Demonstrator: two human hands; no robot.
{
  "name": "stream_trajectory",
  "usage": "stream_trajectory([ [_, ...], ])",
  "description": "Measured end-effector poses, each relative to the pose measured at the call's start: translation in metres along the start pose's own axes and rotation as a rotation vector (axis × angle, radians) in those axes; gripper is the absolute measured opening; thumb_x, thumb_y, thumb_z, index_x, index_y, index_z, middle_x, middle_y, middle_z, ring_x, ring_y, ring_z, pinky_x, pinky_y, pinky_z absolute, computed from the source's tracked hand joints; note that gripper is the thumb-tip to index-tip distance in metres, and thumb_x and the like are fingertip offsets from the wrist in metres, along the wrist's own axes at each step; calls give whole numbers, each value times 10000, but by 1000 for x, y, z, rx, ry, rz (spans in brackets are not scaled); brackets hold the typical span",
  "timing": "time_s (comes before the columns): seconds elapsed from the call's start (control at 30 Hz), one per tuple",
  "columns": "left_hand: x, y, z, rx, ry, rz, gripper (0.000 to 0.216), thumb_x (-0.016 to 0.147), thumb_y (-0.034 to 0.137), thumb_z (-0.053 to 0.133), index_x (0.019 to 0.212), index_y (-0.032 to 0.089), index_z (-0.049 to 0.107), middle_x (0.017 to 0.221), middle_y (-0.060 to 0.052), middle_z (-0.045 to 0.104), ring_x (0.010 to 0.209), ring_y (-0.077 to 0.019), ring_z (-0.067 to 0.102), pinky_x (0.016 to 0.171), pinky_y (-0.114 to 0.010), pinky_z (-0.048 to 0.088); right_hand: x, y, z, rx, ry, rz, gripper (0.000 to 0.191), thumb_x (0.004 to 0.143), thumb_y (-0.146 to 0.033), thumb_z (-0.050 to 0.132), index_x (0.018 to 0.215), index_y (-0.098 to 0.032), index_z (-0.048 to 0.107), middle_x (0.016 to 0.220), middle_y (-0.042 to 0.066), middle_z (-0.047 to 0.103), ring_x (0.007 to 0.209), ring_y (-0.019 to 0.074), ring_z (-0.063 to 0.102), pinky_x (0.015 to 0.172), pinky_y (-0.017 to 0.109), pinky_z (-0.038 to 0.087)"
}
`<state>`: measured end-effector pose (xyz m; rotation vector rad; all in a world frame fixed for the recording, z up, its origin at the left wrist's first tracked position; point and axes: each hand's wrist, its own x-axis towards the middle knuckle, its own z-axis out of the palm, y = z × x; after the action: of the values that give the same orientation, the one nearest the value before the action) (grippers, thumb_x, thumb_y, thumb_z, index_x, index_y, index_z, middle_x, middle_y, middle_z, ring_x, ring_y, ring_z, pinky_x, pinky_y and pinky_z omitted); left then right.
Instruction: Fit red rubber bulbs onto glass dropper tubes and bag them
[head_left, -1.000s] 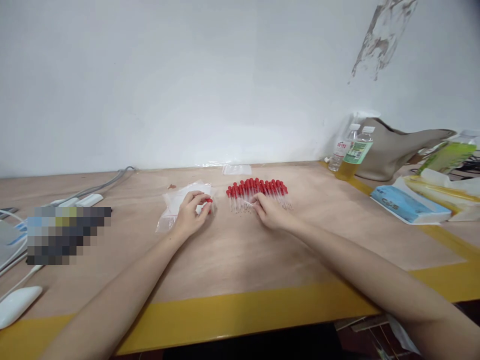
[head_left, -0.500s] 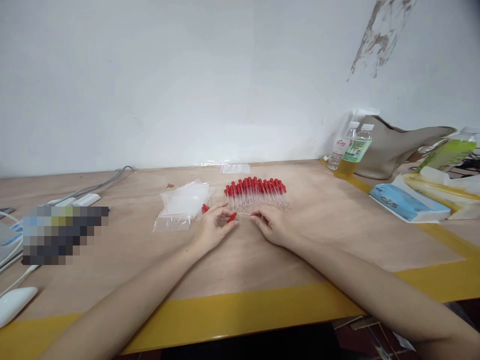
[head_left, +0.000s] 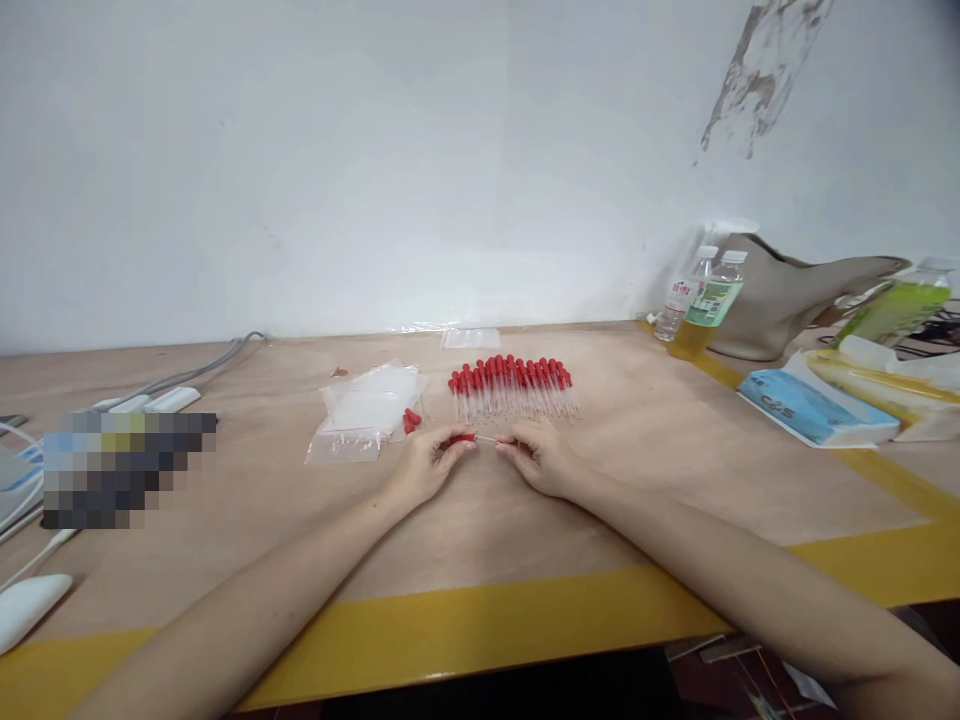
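Note:
My left hand pinches a red rubber bulb between thumb and fingers. Opposite it, my right hand grips a thin clear dropper tube, whose left end meets the bulb; how deep it sits inside I cannot tell. Just beyond both hands lies a row of red-capped droppers, their clear tubes pointing towards me. A few loose red bulbs rest beside my left hand, at the edge of a pile of clear plastic bags.
Two bottles stand at the back right near a grey-brown bag. A blue tissue pack lies in front of them. Cables, a white mouse and a blurred-out object occupy the left side. Yellow tape runs along the front edge.
The red bulb in my left hand has turned from slanted to level and now meets the tube end. My left hand has lowered slightly, uncovering the loose bulbs.

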<state>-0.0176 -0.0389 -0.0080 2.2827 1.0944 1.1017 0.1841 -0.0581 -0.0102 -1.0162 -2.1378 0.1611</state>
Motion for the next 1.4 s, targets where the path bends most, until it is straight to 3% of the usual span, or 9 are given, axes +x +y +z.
stream_trajectory([
  [0.23,-4,-2,-1,-1,-104,98,191,807,319,487,882,215,628,839,-3,662,759,-144,604,699,-248,467,1,9,-5,-11,-61,-55,168,823,-270,472,833,-201,624,730,13,645,641,115,532,744,299,273],
  [0.4,-4,7,-3,79,-190,129,187,820,311,471,855,217,628,758,7,653,675,-128,587,638,-234,447,2,9,-11,-162,-104,-114,236,846,-291,421,855,-208,642,769,37,653,656,125,526,710,300,229],
  [0.6,-3,7,-3,139,-163,118,204,823,324,456,840,191,610,718,-7,624,629,-125,553,590,-233,420,2,6,-8,-299,-47,-186,260,849,-245,384,847,-206,641,743,30,640,631,121,492,700,313,194],
  [0.8,-4,9,-4,201,-208,224,194,829,299,450,828,168,592,677,-10,590,619,-119,523,585,-228,399,3,3,-3,-333,-60,-217,257,840,-241,383,796,-183,630,665,23,611,562,106,437,659,298,183],
  [0.97,-5,6,-2,213,-229,272,176,833,264,447,841,154,584,699,-18,595,638,-116,526,602,-224,402,2,-2,1,-327,-139,-163,277,847,-240,359,708,-161,586,609,4,593,507,87,381,659,288,182],
  [1.2,-3,1,-1,240,-222,304,176,837,269,443,870,164,580,731,-20,612,665,-122,547,620,-224,414,6,-13,-2,-261,-252,-24,286,870,-233,339,689,-158,548,656,4,612,551,89,437,706,291,220],
  [1.4,8,6,-23,368,-182,323,284,796,370,495,1007,188,549,927,-50,600,868,-181,537,777,-296,413,14,-15,-16,-223,-235,-5,244,837,-291,425,730,-179,613,752,37,606,712,139,494,667,268,296],
])
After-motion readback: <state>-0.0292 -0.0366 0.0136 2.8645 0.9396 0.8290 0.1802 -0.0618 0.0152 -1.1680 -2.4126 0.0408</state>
